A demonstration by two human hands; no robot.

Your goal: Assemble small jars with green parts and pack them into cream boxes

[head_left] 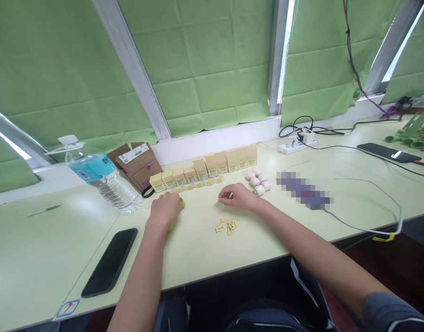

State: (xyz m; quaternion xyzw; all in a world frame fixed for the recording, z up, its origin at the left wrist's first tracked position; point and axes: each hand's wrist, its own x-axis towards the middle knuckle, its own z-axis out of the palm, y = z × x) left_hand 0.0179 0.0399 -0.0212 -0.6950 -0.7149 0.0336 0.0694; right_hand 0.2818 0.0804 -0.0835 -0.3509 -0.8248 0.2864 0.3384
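A clear plastic water bottle (103,177) is laid beside a brown cardboard box (137,166); a black smartphone (110,262) and white power strip (297,145) are seen.

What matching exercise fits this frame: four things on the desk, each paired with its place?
Things:
1. water bottle
2. black phone
3. power strip
4. yellow loops

Places:
A. near the front edge, far left
B. between the two hands
C. lying on its side beside the brown carton
D. at the back by the window, cables plugged in

Pairs: 1-C, 2-A, 3-D, 4-B
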